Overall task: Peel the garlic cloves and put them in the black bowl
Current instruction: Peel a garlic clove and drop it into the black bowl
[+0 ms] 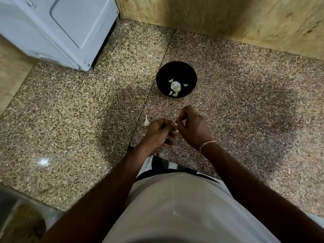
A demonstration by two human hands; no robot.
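A black bowl (pixel 176 79) stands on the speckled granite counter (pixel 87 111), a short way beyond my hands. Inside it lie several pale peeled garlic cloves (pixel 175 88) around a white spot at the bottom. My left hand (pixel 157 132) and my right hand (pixel 192 128) meet just in front of the bowl, and both pinch one small garlic clove (pixel 175 124) between their fingertips. Most of that clove is hidden by the fingers. A piece of white garlic skin (pixel 146 121) lies on the counter just left of my left hand.
A white appliance (pixel 57 30) stands at the back left of the counter. A wood-patterned wall (pixel 245 20) runs along the back and right. A round metal object (pixel 19 220) shows at the bottom left corner. A seam (pixel 154 81) crosses the granite beside the bowl.
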